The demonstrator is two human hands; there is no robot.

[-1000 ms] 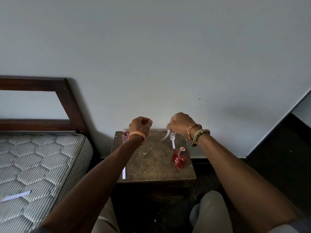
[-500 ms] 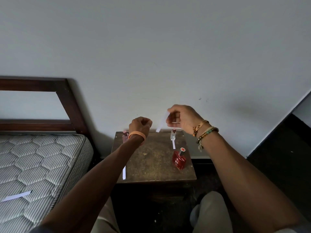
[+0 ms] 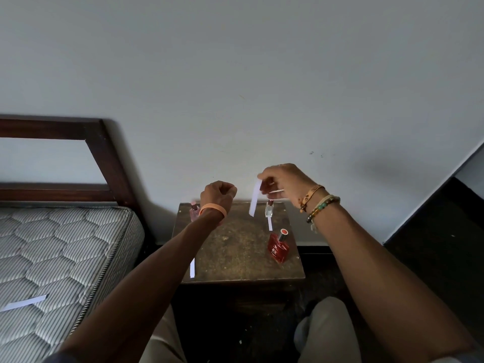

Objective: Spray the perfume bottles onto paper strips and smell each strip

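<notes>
My right hand (image 3: 281, 184) pinches the top of a white paper strip (image 3: 254, 198), which hangs down above the back of the small wooden table (image 3: 235, 247). Below it stands a small clear perfume bottle (image 3: 269, 208) with a second strip (image 3: 270, 224) lying in front of it. A red perfume bottle (image 3: 279, 247) stands at the table's right side. A pink bottle (image 3: 194, 211) stands at the back left, partly hidden by my left wrist. My left hand (image 3: 218, 192) is a closed fist above the table; nothing shows in it. A third strip (image 3: 192, 268) lies at the front left edge.
A mattress (image 3: 57, 258) with a dark wooden headboard (image 3: 104, 158) lies to the left, with another white strip (image 3: 25, 302) on it. A pale wall stands right behind the table. My knees (image 3: 324, 328) are below the table's front edge. Dark floor lies to the right.
My right hand has lifted from the clear bottle with the paper strip, which now hangs vertically. My left fist has stayed in place.
</notes>
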